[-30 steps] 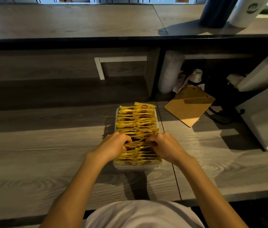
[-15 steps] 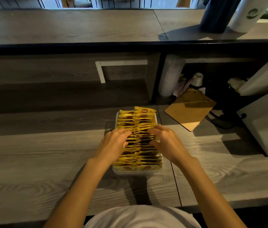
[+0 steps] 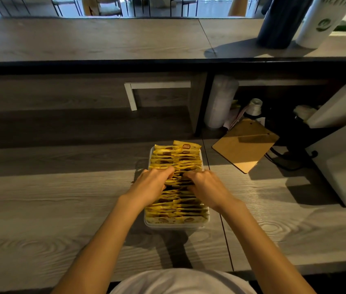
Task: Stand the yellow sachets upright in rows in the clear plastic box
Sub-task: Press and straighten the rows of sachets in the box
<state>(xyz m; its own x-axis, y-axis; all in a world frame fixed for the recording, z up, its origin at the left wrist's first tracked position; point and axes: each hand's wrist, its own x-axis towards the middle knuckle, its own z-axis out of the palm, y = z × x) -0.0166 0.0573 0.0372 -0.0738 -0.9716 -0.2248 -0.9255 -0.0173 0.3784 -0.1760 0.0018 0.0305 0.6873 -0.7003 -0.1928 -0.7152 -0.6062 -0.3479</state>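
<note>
The left hand [image 3: 148, 185] and right hand [image 3: 209, 188] curl fingers round sachets [image 3: 176, 160] midway along the full clear box [image 3: 176, 225] on the worktop [image 3: 61, 209], likely squeezing the rows upright and tight.

one head-worn wide-angle camera is looking forward and down across the desk [image 3: 51, 209]. it is sitting close above the left hand [image 3: 148, 187] and right hand [image 3: 208, 190], both gripping the yellow sachets [image 3: 176, 158] mid-frame, forearms entering from the bottom edge; the upper ledge [image 3: 104, 39] is filling the far top.
</note>
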